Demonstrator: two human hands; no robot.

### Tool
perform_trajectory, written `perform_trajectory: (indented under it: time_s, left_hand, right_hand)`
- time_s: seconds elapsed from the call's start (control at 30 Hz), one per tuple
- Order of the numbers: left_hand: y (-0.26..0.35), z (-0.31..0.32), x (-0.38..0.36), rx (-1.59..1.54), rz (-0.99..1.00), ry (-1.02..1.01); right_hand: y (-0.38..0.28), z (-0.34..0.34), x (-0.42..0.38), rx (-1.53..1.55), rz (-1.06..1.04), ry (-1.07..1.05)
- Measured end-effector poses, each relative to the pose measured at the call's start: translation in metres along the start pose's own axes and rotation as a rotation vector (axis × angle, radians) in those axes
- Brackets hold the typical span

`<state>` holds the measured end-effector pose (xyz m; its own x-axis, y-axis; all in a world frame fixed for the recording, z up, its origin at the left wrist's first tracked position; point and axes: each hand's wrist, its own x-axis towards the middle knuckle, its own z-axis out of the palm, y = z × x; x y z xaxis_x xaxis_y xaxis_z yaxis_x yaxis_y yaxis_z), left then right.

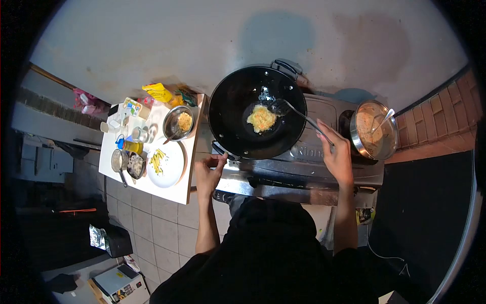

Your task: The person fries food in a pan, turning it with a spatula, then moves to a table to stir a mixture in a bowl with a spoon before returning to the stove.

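A black wok (233,101) with two loop handles sits on the stove, and a small yellow fritter (262,119) with orange bits lies in its bottom. My right hand (337,158) grips the dark handle of a spatula (299,112). The spatula's head rests inside the wok, just right of the fritter; its exact shape is hard to make out against the dark metal. At the wok's near-left loop handle (218,147), my left hand (207,175) has its fingertips pinched on the handle.
A metal pot (360,144) of orange-tinged mixture with a spoon (383,120) stands on the stove's right. On the white table (177,195) at left are a metal bowl (168,121), a plate of yellow strips (174,175), an oil bottle (132,147) and a yellow bag (158,92).
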<state>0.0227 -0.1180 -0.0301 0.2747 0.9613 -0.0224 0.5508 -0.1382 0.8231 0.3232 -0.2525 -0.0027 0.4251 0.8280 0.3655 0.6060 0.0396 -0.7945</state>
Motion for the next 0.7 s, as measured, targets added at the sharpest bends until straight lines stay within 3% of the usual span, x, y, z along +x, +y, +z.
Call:
perform_trajectory:
  time_s: [0.07,0.3,0.53,0.6,0.7]
  left_hand:
    - [-0.002,0.004,-0.001,-0.032,-0.021,0.042]
    - [-0.002,0.008,-0.001,-0.014,-0.044,0.091]
    - [-0.001,0.009,0.003,0.047,-0.068,0.095]
    - [-0.001,0.011,0.004,-0.011,-0.089,0.096]
    - [-0.011,0.017,0.004,-0.073,-0.028,0.142]
  right_hand:
    - [0.013,-0.01,-0.013,0.043,0.088,-0.025]
    - [0.015,-0.039,-0.036,-0.073,0.016,-0.186]
    - [0.023,-0.033,-0.057,-0.094,0.067,-0.176]
    - [0.024,-0.029,-0.061,-0.139,0.188,-0.247]
    - [0.011,-0.023,-0.063,-0.151,0.141,-0.232]
